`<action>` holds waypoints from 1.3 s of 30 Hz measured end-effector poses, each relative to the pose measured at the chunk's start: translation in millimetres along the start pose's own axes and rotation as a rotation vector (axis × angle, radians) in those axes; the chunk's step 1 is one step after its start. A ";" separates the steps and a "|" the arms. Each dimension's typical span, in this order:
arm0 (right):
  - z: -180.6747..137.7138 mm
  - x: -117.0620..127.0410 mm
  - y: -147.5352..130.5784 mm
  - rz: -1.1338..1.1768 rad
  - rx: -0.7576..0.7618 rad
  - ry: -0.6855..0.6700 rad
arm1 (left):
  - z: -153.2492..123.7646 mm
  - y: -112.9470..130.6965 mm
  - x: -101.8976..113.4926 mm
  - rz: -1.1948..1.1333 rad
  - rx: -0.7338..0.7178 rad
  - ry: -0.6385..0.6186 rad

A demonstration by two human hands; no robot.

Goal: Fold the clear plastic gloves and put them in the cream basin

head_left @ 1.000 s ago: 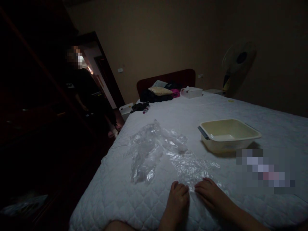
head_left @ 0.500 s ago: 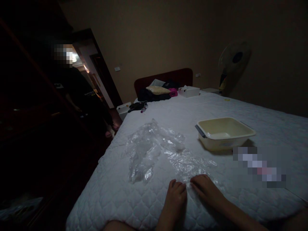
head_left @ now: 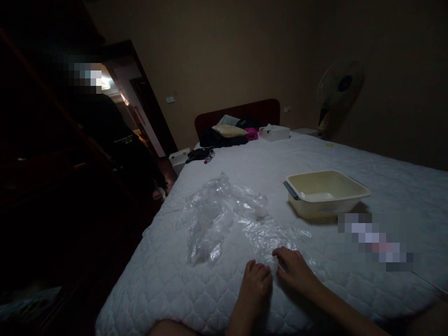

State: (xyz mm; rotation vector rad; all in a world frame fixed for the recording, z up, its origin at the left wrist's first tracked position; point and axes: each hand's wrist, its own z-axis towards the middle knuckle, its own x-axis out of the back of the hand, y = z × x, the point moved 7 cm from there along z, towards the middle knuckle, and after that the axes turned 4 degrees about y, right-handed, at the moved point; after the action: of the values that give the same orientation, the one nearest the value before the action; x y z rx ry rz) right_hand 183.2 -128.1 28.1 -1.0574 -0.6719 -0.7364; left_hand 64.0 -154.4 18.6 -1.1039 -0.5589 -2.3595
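A crumpled clear plastic bag [head_left: 271,235] lies on the bed in front of me, its near end reaching between my hands. My left hand [head_left: 257,282] is closed, with curled fingers pinching that near edge. Just to its right, my right hand [head_left: 296,270] bends its fingers and thumb around the same end; the exact contact at the fingertips is hard to see in the dim light. Further left and beyond spreads more crumpled clear plastic [head_left: 210,219], which touches or overlaps the bag near my hands.
A cream plastic basin [head_left: 327,205] with grey handles stands to the right, beside a blurred-out object [head_left: 376,242] and a thin cable. Clothes [head_left: 224,137] and a white box [head_left: 275,133] lie near the headboard. A person in dark clothing [head_left: 119,135] stands left of the bed. A fan [head_left: 341,86] stands behind.
My right hand has risen slightly and shifted left, its fingers parting a little from the thumb. My left hand stays almost still. The standing person has moved slightly.
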 end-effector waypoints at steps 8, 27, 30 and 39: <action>4.7 0.5 -2.1 -0.051 0.021 0.007 | 0.5 -0.9 -1.2 -0.003 0.006 -0.008; 19.4 11.1 6.2 -0.180 0.057 0.145 | -2.9 -2.3 -5.1 0.007 -0.015 0.021; 22.3 7.3 -0.6 -0.221 0.126 0.100 | -1.1 -0.9 -1.3 0.009 -0.007 0.033; 25.2 -6.5 3.2 -0.292 0.103 0.014 | 5.1 0.9 15.2 -0.103 0.068 0.045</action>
State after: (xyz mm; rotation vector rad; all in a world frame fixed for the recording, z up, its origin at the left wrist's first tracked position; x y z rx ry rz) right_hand 178.6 -102.3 30.0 -0.8684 -0.8535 -0.9495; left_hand 58.9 -156.0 33.8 -1.0117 -0.6891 -2.4276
